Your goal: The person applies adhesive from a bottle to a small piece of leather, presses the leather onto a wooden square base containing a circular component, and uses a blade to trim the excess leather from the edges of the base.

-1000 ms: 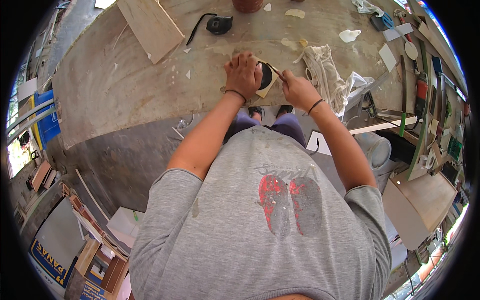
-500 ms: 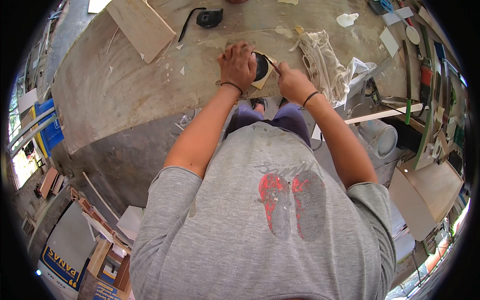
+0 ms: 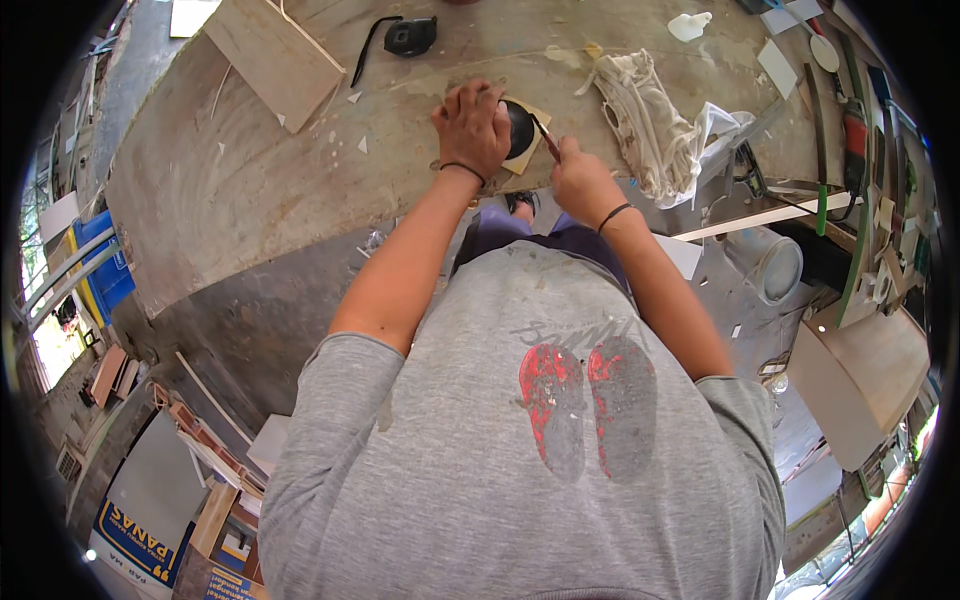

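A round black disc (image 3: 519, 132) lies on a small yellowish square piece (image 3: 521, 166) near the front edge of the worktable. My left hand (image 3: 472, 130) is on the disc's left side and holds it down, fingers bent and thumb along its edge. Closed around the reddish handle of a slim tool (image 3: 550, 143), my right hand (image 3: 587, 185) is just right of the square. The tool's thin dark tip meets the disc's right edge; whether it is a blade or a brush I cannot tell. The left palm hides part of the disc.
A crumpled cream cloth (image 3: 645, 125) lies right of my hands. Farther back are a black tape measure (image 3: 410, 37), a white bottle-like piece (image 3: 689, 26) and a wooden board (image 3: 272, 60). A red-and-black power tool (image 3: 853, 135) is at far right. Below the table edge stands a pale bucket (image 3: 776, 268).
My right hand has shifted slightly down, and the tool's tip has moved down along the disc's right edge. My left hand stays almost in place. The view has shifted a little.
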Tool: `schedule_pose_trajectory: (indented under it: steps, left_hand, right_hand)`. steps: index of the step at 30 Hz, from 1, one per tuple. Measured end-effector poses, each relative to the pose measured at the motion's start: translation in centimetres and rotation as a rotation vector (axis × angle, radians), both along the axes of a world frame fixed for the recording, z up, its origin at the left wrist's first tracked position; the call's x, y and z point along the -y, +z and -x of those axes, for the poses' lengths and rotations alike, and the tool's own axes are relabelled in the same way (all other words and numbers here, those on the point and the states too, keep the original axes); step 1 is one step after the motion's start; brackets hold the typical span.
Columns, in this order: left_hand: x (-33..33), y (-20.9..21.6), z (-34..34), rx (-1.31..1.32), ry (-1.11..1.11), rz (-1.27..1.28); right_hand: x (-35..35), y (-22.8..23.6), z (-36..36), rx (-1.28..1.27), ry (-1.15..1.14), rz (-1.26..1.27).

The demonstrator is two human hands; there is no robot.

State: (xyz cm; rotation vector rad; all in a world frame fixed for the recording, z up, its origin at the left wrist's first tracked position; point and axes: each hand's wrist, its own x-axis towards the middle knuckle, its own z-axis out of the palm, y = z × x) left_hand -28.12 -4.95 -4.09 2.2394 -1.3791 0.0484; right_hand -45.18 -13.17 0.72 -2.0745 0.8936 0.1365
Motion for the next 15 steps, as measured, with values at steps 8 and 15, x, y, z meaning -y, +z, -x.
schedule_pose_trajectory:
  steps: [8,15]
  left_hand:
    - [-0.1,0.1,0.1,-0.040,0.003,-0.038]
    - [-0.1,-0.1,0.3,-0.033,0.021,-0.013]
  right_hand:
    - [-1.5,0.6,0.3,0.015,-0.087,-0.034]
    - [-3.0,1.1,1.1,0.003,-0.124,-0.079]
